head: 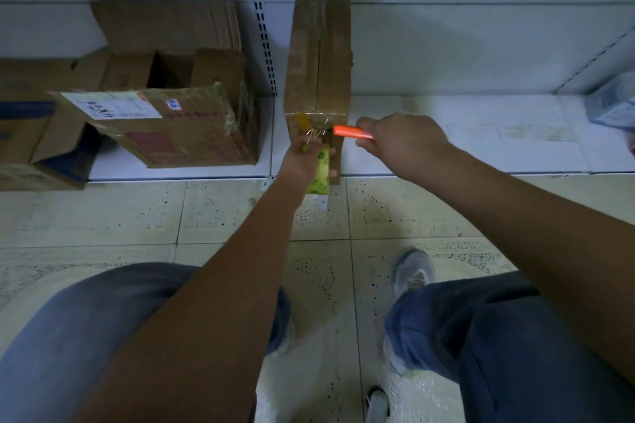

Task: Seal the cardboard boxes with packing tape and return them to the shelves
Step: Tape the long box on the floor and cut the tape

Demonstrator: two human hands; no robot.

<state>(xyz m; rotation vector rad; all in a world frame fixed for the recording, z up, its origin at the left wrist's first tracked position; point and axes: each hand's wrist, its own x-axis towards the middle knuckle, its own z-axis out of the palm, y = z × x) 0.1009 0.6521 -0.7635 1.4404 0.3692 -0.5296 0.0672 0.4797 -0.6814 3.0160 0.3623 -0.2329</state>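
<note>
Gripping orange cutter (353, 132), right hand (402, 144) outstretched

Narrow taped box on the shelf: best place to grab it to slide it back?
Take the narrow taped box by its two long side faces near the front end, coming from the aisle. It lies lengthwise into the white shelf, with open shelf on both sides.

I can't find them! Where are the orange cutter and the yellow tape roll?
Orange plastic cutter (348, 131), head view, bare handle middle.
Yellow round tape roll (320, 171), head view, its printed side.
</note>
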